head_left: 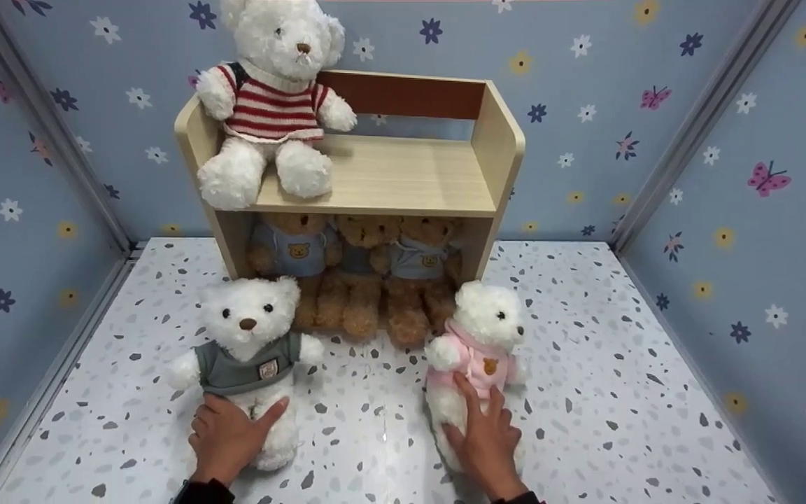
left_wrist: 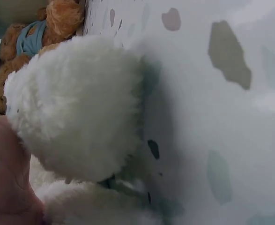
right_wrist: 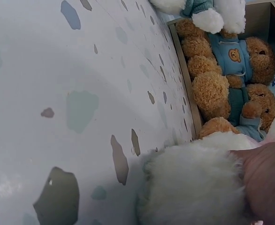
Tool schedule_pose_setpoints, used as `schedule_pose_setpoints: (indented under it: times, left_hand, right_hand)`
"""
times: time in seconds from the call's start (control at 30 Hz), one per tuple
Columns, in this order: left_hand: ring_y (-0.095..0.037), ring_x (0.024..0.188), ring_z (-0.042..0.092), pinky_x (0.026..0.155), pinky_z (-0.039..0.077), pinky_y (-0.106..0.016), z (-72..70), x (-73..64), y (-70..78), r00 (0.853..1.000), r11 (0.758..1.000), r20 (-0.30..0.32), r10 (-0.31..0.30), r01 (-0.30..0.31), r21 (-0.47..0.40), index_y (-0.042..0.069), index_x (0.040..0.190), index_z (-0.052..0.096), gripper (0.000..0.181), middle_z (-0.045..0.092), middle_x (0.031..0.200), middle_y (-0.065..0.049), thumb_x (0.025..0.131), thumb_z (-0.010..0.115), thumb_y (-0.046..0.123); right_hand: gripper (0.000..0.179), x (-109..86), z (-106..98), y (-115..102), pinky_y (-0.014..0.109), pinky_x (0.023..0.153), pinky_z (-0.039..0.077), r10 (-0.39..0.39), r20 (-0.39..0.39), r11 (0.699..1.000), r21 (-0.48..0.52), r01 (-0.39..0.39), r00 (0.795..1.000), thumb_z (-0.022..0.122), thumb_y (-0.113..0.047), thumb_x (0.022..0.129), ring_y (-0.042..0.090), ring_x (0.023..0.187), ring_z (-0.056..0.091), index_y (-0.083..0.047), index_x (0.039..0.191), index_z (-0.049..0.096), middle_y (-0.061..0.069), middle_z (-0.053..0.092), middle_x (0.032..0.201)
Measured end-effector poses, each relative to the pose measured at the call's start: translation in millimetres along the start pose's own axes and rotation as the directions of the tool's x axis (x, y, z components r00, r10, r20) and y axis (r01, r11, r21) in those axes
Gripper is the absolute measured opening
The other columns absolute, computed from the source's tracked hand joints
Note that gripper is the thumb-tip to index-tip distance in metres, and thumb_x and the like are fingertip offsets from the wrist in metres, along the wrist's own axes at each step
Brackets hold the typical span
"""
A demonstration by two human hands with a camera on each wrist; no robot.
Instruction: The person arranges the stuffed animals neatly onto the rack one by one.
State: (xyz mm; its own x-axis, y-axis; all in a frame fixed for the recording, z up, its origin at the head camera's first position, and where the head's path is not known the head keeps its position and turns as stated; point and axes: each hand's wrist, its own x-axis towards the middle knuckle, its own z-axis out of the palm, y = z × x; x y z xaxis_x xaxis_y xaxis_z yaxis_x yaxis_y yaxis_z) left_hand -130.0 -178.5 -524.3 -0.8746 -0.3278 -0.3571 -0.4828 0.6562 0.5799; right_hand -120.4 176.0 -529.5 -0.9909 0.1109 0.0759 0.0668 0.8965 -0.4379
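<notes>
My left hand (head_left: 229, 435) grips a white teddy bear (head_left: 248, 329) in a dark green shirt, with the fingers on one leg and the thumb across its lower body. My right hand (head_left: 483, 437) holds another white teddy bear (head_left: 488, 318), dressed in a pink hoodie, round its belly and legs; its head is turned to the right. Both bears are before the shelf, faces up. White fur fills much of the left wrist view beside the hand (left_wrist: 8, 173). A furry leg (right_wrist: 193, 185) lies against the hand (right_wrist: 266, 180) in the right wrist view.
A two-tier wooden shelf (head_left: 403, 175) stands at the back. On its upper board sits a white bear (head_left: 277, 105) in a red-striped sweater. Three brown bears (head_left: 350, 301) sit side by side below. Blue flowered panels (head_left: 760, 210) enclose the speckled white surface (head_left: 620, 406).
</notes>
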Motion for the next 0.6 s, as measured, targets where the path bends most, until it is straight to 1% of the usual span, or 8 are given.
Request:
schedule_pose_setpoints:
  times: [0.1,0.2,0.23,0.3,0.37,0.43,0.53,0.6]
  left_hand:
    - [-0.067,0.137,0.001,0.110,0.008,-0.074,4.3,-1.4,3.8,0.999,1.000,-0.046,0.010,-0.010,-0.010,-0.024,0.144,-0.018,0.142,-0.005,0.144,-0.054,0.083,0.057,0.080]
    - [-0.063,0.124,0.018,0.101,0.023,-0.071,11.1,-6.7,5.2,0.983,0.999,-0.179,0.047,-0.051,-0.016,-0.023,0.144,0.000,0.123,0.010,0.134,-0.049,0.087,0.066,0.064]
    - [-0.060,0.118,0.021,0.096,0.028,-0.069,13.8,-8.9,5.1,0.966,0.996,-0.245,0.076,-0.083,-0.017,-0.022,0.141,0.008,0.115,0.013,0.130,-0.045,0.087,0.071,0.058]
    - [-0.054,0.107,0.026,0.084,0.034,-0.065,18.9,-12.8,4.9,0.914,0.988,-0.378,0.146,-0.152,0.013,-0.017,0.129,0.022,0.099,0.019,0.123,-0.038,0.082,0.081,0.047]
    - [-0.052,0.104,0.027,0.076,0.037,-0.061,20.3,-16.3,6.0,0.878,0.980,-0.436,0.197,-0.189,0.061,-0.012,0.118,0.032,0.084,0.023,0.120,-0.035,0.078,0.085,0.040]
    - [-0.052,0.105,0.030,0.074,0.038,-0.061,19.4,-17.4,7.1,0.857,0.969,-0.452,0.248,-0.222,0.111,-0.006,0.109,0.039,0.073,0.027,0.119,-0.032,0.076,0.087,0.038]
    - [-0.054,0.106,0.034,0.074,0.043,-0.067,15.2,-18.9,9.5,0.861,0.953,-0.414,0.295,-0.236,0.189,0.000,0.102,0.046,0.062,0.034,0.118,-0.030,0.079,0.084,0.042]
    - [-0.058,0.108,0.036,0.073,0.043,-0.073,14.4,-19.5,10.3,0.853,0.942,-0.411,0.321,-0.242,0.232,0.001,0.101,0.051,0.058,0.036,0.120,-0.031,0.081,0.082,0.045]
  right_hand:
    - [0.077,0.2,1,2,0.060,0.076,0.044,0.003,-0.007,1.000,0.002,-0.003,1.000,0.083,-0.032,0.082,0.045,0.105,0.052,-0.036,0.146,0.041,0.026,0.036,0.144]
    - [0.077,0.0,1,2,0.061,0.077,0.044,-0.007,-0.014,1.000,0.012,0.008,1.000,0.083,-0.033,0.082,0.047,0.107,0.052,-0.036,0.146,0.041,0.027,0.035,0.144]
    - [0.077,-0.2,1,2,0.062,0.078,0.044,-0.011,-0.015,1.000,0.017,0.011,1.000,0.083,-0.033,0.082,0.047,0.107,0.052,-0.036,0.146,0.041,0.027,0.035,0.145]
    - [0.077,-0.7,1,1,0.062,0.078,0.044,-0.023,-0.023,0.999,0.023,0.023,0.999,0.083,-0.033,0.082,0.047,0.108,0.052,-0.037,0.146,0.041,0.028,0.035,0.145]
    - [0.076,-1.3,1,1,0.061,0.077,0.044,-0.032,-0.028,0.999,0.026,0.032,0.999,0.083,-0.033,0.082,0.047,0.106,0.052,-0.037,0.146,0.041,0.028,0.035,0.145]
    - [0.076,-1.7,0,0,0.060,0.076,0.044,-0.034,-0.036,0.999,0.026,0.035,0.999,0.083,-0.032,0.082,0.046,0.106,0.052,-0.037,0.145,0.042,0.028,0.036,0.144]
    - [0.076,-2.1,0,1,0.059,0.075,0.043,-0.034,-0.049,0.999,0.022,0.035,0.998,0.084,-0.032,0.081,0.046,0.105,0.052,-0.037,0.145,0.042,0.027,0.036,0.144]
    - [0.076,-2.1,2,2,0.058,0.073,0.044,-0.035,-0.059,0.999,0.016,0.036,0.998,0.084,-0.031,0.081,0.046,0.104,0.053,-0.037,0.144,0.042,0.026,0.037,0.143]
